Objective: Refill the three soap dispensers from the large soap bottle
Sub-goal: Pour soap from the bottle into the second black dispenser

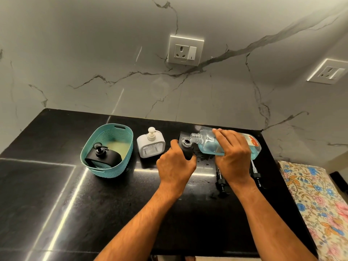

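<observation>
While the right hand (232, 154) tips the large soap bottle (228, 143) nearly flat, its uncapped threaded neck meets the open mouth of a black dispenser (185, 147), which the left hand (176, 164) grips around the body to hold it steady on the black table (131, 194). Blue liquid pools low in the clear bottle, and the pour looks best done slowly — neck kept right over the small opening, dispenser held still, the tilt raised only a little at a time so nothing runs down the side. A white dispenser (151, 145) with its pump on stands just to the left, and a third, black one (102, 158) lies inside a teal basket (107, 147) further left. Two pump heads (222, 180) lie on the table near the right wrist, partly covered by it. Whether soap is actually flowing cannot be made out, nor can the fill level inside the opaque black dispenser — the wet-looking patch beside its base may be spill or mere reflection. A floral cloth (318, 200) is cut off at the right edge.
</observation>
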The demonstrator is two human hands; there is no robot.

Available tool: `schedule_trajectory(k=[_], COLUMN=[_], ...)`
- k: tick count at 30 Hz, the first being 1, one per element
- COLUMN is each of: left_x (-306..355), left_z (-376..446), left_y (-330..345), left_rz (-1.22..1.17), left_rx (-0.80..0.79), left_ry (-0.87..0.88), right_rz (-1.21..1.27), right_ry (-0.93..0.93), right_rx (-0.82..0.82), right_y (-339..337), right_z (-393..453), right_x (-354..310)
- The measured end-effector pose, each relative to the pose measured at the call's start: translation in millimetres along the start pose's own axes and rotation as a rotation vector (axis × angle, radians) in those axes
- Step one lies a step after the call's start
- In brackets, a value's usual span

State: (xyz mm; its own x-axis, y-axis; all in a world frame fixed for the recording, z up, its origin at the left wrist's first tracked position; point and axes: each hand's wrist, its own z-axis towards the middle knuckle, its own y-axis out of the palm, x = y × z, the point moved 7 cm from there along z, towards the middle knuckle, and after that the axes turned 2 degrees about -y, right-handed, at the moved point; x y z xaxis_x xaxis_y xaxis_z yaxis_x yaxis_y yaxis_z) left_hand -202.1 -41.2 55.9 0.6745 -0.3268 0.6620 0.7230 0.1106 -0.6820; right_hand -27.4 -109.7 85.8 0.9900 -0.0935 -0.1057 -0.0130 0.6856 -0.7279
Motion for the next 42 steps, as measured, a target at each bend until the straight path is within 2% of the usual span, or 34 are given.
schedule_trajectory(k=[42], left_x=[-1.0], left_z=[-1.6], left_y=[0.4], left_rz=[-0.009], left_rx=[-0.007], left_ry=[-0.002], right_rz=[-0.039], right_ry=[-0.03], right_rx=[-0.053], right_y=[-4.4], right_z=[5.6], right_x=[-3.4])
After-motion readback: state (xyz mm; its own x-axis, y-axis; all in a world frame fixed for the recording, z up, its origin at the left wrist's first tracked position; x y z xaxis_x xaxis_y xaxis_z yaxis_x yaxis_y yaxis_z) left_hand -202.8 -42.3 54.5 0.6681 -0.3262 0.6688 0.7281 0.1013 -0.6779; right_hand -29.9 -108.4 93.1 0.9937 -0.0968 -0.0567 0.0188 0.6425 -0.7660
